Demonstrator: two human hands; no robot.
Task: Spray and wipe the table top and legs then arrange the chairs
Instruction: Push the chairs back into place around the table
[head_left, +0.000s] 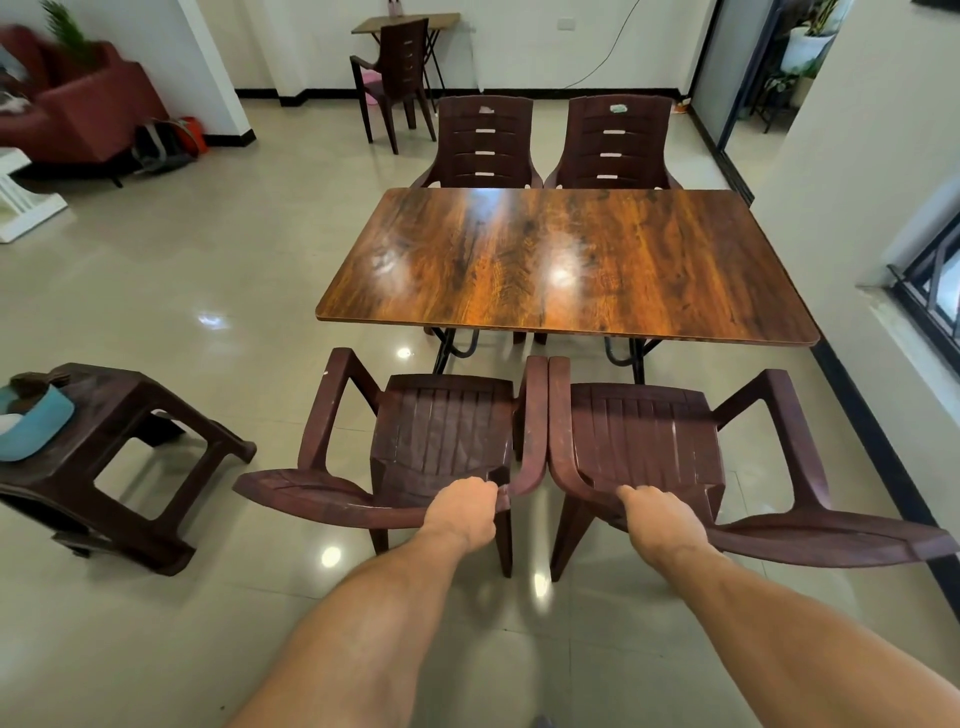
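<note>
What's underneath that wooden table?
Black metal legs show below the table's near edge, with two brown chair legs between them. The tabletop covers everything else underneath.

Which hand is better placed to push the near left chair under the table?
Left. The left hand grips the backrest of the near left chair; the right hand grips the near right chair beside it.

The table legs (637, 361) (under the top (566, 260)) are mostly hidden.
</note>
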